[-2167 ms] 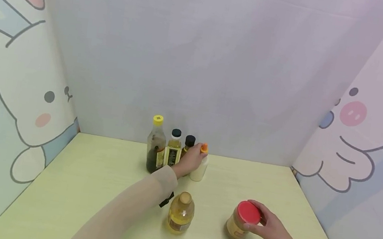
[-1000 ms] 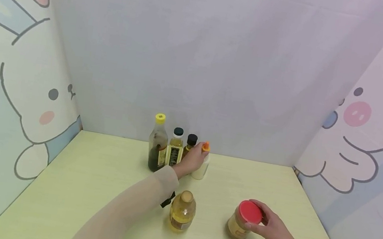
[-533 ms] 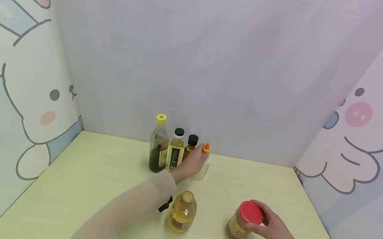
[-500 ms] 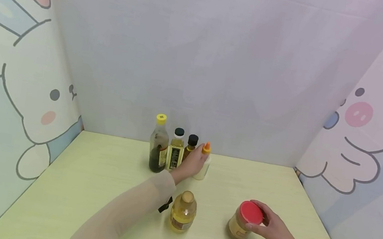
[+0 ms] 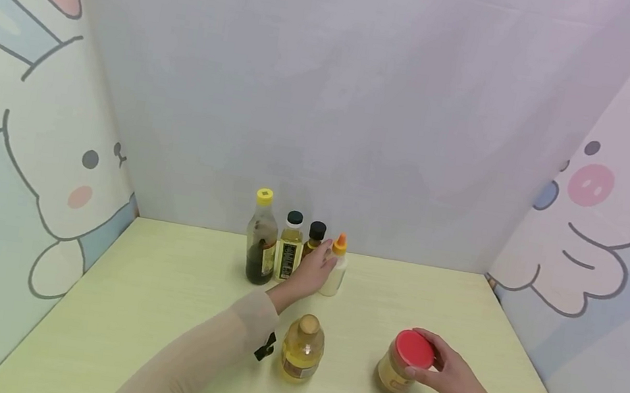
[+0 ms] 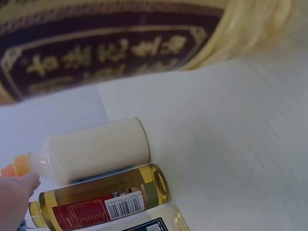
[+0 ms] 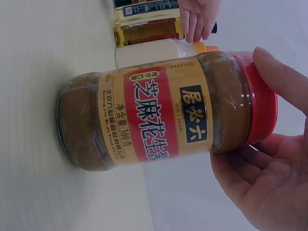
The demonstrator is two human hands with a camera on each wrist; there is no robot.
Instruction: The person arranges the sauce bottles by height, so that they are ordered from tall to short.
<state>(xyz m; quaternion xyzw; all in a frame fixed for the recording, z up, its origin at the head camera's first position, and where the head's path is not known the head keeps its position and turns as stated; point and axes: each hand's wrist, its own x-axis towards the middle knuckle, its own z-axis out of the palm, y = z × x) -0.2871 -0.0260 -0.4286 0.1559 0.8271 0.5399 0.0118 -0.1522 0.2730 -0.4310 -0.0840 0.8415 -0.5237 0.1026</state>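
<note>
My left hand (image 5: 307, 275) is at the back row, beside a white squeeze bottle (image 5: 334, 280) with an orange nozzle cap. Its fingers are extended and loose, the tips close to the bottle's neck; the right wrist view shows these fingers (image 7: 198, 21) straight, not wrapped round anything. At the front right, my right hand (image 5: 452, 382) grips a jar of sesame peanut butter (image 7: 151, 113) by its red lid (image 5: 414, 349), thumb on one side and fingers on the other. The jar leans slightly, low over the table.
A soy sauce bottle (image 5: 259, 259) with a yellow cap, a green-capped oil bottle (image 5: 289, 253) and a black-capped bottle (image 5: 317, 231) line the back, left of the squeeze bottle. A round oil bottle (image 5: 302, 354) stands in front, close to the left forearm. A grey backdrop (image 5: 418, 137) encloses the table.
My left hand has come off the squeeze bottle's cap and drawn back slightly left and toward me. The bottle stays in place. The right hand's grip on the jar is unchanged.
</note>
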